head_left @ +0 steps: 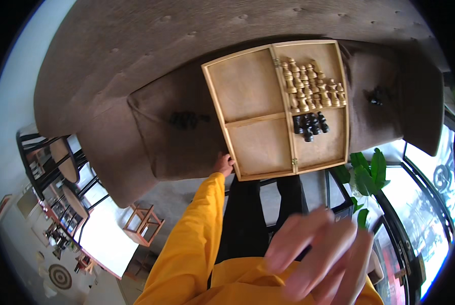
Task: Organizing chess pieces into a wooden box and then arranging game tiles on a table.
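An unfolded wooden chess box [256,122] lies with its inside facing up on a brown sofa. Light wooden chess pieces [307,85] crowd its upper right compartment, and several black chess pieces [310,124] lie in the lower right one. Both left compartments hold nothing. My left hand [224,164] touches the box's lower left edge, its fingers partly hidden there. Blurred and close to the camera, my right hand [319,255] is raised in front of my body, fingers apart, with no object visible in it.
Dark chess pieces [185,119] rest on the sofa seat [174,156] left of the box, more dark pieces [378,95] right of it. The tufted backrest [219,26] rises behind. A wooden stool [143,225] stands at lower left, a green plant [368,173] at right.
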